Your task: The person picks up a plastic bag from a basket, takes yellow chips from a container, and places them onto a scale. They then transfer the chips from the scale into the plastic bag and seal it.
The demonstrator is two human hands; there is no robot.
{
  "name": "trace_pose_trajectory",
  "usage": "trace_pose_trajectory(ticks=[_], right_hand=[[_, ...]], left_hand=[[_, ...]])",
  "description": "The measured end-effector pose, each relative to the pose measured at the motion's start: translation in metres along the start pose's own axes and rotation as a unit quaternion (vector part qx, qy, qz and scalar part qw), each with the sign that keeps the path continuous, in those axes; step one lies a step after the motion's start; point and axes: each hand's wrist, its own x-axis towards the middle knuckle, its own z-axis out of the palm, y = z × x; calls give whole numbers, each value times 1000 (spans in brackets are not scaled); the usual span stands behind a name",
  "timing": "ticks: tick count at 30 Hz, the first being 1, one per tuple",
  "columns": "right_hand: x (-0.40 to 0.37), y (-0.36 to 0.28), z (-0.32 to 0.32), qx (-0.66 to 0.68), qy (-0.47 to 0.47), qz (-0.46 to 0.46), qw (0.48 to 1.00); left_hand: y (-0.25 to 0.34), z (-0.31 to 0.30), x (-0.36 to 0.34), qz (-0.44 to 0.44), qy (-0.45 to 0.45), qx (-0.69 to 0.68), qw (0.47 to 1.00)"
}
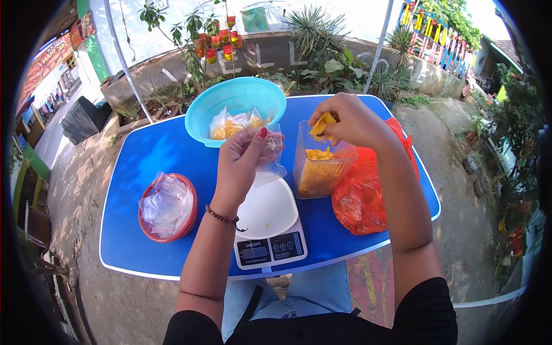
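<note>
My left hand (244, 155) pinches a small clear plastic bag (272, 150) above the white kitchen scale (267, 215). Yellow chips (323, 125) are between the fingers of my right hand (351, 119), over the mouth of a clear square container (298, 167). More yellow chips (322, 172) fill the lower part of that container. Behind my left hand, filled bags of yellow chips (236, 123) lie in a turquoise basin (197, 122). A few crumbs rest on the scale's plate.
On the blue table (144, 155), a red basket (192, 216) with empty clear bags (167, 204) stands at the left. A red plastic bag (362, 198) lies right of the container. Plants and a low wall (259, 54) are beyond the table.
</note>
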Motion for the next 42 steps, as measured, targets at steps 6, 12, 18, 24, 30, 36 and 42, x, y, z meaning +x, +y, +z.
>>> trace_pose_trajectory(ticks=[6, 12, 18, 24, 30, 36, 42], right_hand=[[-1, -42, 36, 57, -3, -82, 995], [-6, -34, 125, 61, -46, -153, 985], [-5, -9, 167, 119, -120, 16, 985], [-12, 11, 178, 194, -88, 79, 974], [-18, 30, 185, 263, -67, 49, 961], [-27, 34, 190, 323, 0, 37, 946], [-27, 34, 194, 280, 29, 43, 959]], left_hand=[[12, -30, -16, 48, 44, 53, 996], [-7, -63, -38, 20, 120, 158, 980], [-53, -96, -48, -73, 168, 94, 979], [-67, -98, -56, -56, 164, 44, 984], [-68, -93, -60, -61, 143, 12, 988], [-66, -94, -60, -85, 151, -40, 984], [-66, -100, -60, -102, 163, -95, 977]])
